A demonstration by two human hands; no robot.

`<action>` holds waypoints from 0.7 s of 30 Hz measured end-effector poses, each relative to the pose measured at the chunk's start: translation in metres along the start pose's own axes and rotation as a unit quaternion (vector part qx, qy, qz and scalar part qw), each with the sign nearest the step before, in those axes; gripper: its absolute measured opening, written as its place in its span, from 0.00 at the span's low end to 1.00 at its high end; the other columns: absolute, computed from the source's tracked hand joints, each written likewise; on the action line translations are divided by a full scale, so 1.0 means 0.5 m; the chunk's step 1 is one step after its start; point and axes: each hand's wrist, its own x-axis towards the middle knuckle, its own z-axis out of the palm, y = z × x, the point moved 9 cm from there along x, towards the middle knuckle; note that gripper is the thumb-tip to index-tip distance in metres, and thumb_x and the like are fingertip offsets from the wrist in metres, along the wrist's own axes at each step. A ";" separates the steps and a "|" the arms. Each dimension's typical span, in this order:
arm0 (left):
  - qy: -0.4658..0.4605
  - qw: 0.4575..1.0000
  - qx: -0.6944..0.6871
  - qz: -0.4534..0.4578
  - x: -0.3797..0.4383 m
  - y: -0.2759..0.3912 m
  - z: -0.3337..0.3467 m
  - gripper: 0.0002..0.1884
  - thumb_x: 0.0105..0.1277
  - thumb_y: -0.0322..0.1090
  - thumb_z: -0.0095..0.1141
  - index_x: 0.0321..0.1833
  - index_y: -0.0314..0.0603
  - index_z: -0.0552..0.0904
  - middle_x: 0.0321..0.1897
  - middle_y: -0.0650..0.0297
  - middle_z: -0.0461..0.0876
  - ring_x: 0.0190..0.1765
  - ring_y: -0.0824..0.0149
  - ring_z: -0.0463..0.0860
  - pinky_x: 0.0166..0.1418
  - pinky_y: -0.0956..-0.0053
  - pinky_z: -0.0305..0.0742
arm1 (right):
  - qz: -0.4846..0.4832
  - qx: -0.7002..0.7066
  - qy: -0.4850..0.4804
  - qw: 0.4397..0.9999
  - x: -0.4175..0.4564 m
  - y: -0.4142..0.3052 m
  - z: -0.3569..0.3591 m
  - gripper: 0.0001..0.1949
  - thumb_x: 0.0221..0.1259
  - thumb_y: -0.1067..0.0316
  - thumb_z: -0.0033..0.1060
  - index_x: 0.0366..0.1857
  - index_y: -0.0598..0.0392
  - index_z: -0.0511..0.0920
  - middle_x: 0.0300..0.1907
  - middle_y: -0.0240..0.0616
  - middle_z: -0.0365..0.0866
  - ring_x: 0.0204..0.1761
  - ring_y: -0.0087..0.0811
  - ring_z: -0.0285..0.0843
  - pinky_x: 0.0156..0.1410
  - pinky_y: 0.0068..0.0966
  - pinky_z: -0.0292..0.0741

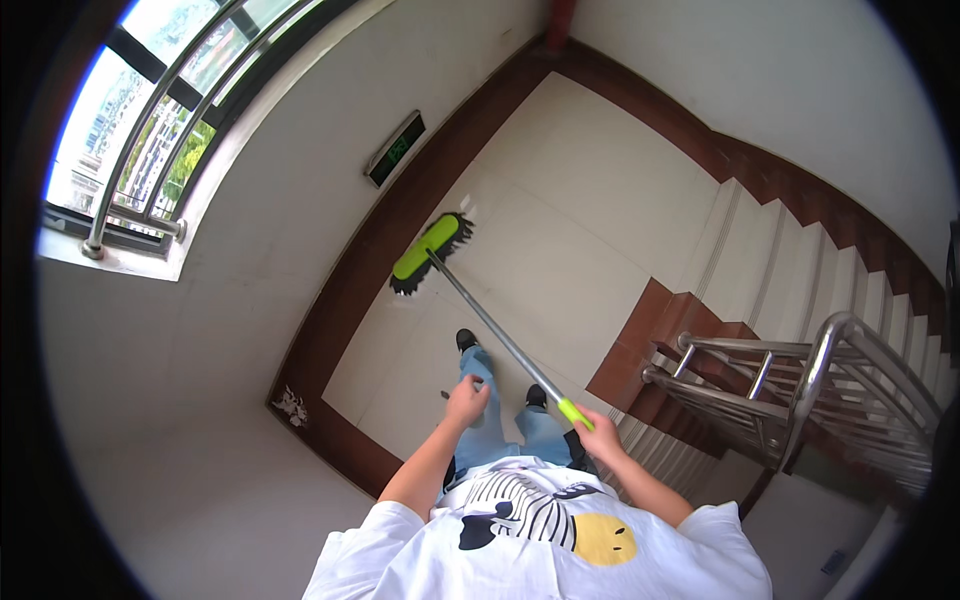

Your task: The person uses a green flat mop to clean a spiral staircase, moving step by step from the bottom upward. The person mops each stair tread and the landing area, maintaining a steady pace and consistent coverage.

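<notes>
My right hand [600, 435] is closed around the lime-green grip [575, 414] at the top of a flat mop's grey pole [499, 330]. The pole slants away to the mop head [426, 247], a lime-green plate with a dark fringed pad. That head rests on the pale tiled floor [555, 195], close to the dark red border along the window-side wall. Above my left leg, my left hand [467, 403] is held apart from the pole with its fingers curled. Something small and dark shows beside it; whether my fingers hold it is unclear.
Stairs [787, 247] rise at the right, and others descend below the stainless-steel railing [757, 375]. A green exit sign [396, 148] is on the left wall, near a window [157, 112] with metal bars. Peeling paint [291, 406] marks the lower left corner.
</notes>
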 end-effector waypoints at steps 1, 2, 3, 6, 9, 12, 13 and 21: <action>-0.003 0.999 -0.034 -0.002 0.027 0.002 -0.015 0.24 0.63 0.51 0.57 0.53 0.39 0.81 0.41 0.48 0.86 0.50 0.49 0.84 0.56 0.59 0.76 | 0.000 0.007 0.001 1.000 0.056 -0.060 0.014 0.21 0.64 0.62 0.60 0.61 0.49 0.78 0.50 0.49 0.85 0.52 0.46 0.84 0.58 0.33 0.77; -0.009 0.998 -0.069 -0.004 0.059 0.003 -0.018 0.25 0.63 0.52 0.57 0.53 0.39 0.80 0.41 0.49 0.86 0.49 0.49 0.84 0.56 0.60 0.76 | -0.016 0.001 0.001 1.000 0.111 -0.113 0.034 0.21 0.64 0.62 0.60 0.61 0.49 0.78 0.49 0.50 0.85 0.52 0.45 0.84 0.57 0.33 0.77; -0.012 0.994 -0.105 -0.007 0.095 0.005 -0.019 0.26 0.63 0.53 0.57 0.53 0.38 0.80 0.40 0.49 0.86 0.49 0.50 0.85 0.55 0.60 0.76 | -0.033 -0.005 0.000 0.999 0.168 -0.165 0.055 0.21 0.64 0.62 0.59 0.61 0.49 0.78 0.49 0.50 0.85 0.52 0.45 0.84 0.57 0.33 0.78; -0.039 0.951 -0.300 -0.066 0.188 0.021 -0.046 0.34 0.67 0.61 0.54 0.57 0.30 0.75 0.42 0.52 0.85 0.50 0.62 0.83 0.58 0.66 0.74 | 0.029 0.041 -0.051 0.997 0.288 -0.306 0.109 0.21 0.65 0.61 0.59 0.61 0.49 0.78 0.49 0.51 0.85 0.51 0.45 0.84 0.57 0.32 0.78; -0.042 0.912 -0.397 -0.097 0.270 0.076 -0.078 0.40 0.68 0.63 0.52 0.61 0.24 0.71 0.47 0.49 0.82 0.51 0.63 0.81 0.61 0.66 0.71 | 0.002 0.006 -0.013 1.000 0.314 -0.380 0.079 0.21 0.66 0.61 0.59 0.62 0.47 0.77 0.51 0.52 0.84 0.53 0.47 0.83 0.58 0.32 0.77; -0.055 0.929 -0.359 -0.076 0.302 0.101 -0.066 0.44 0.66 0.66 0.53 0.62 0.21 0.71 0.47 0.49 0.82 0.50 0.61 0.81 0.59 0.66 0.73 | 0.015 -0.011 -0.037 0.999 0.265 -0.343 0.068 0.21 0.70 0.65 0.57 0.66 0.47 0.75 0.33 0.35 0.80 0.26 0.20 0.73 0.34 0.21 0.74; -0.069 0.939 -0.332 -0.064 0.308 0.126 -0.045 0.44 0.65 0.66 0.54 0.61 0.21 0.72 0.46 0.49 0.82 0.49 0.61 0.81 0.58 0.65 0.74 | 0.032 0.021 -0.029 0.999 0.226 -0.284 0.057 0.21 0.70 0.67 0.56 0.67 0.47 0.74 0.33 0.33 0.80 0.27 0.19 0.73 0.34 0.20 0.74; -0.371 0.905 -0.203 -0.057 0.052 0.166 0.238 0.22 0.60 0.36 0.65 0.55 0.30 0.81 0.46 0.53 0.85 0.48 0.61 0.83 0.53 0.68 0.78 | 0.164 0.096 0.075 0.979 -0.206 -0.192 -0.032 0.21 0.67 0.69 0.60 0.64 0.54 0.76 0.51 0.42 0.85 0.52 0.28 0.83 0.58 0.25 0.76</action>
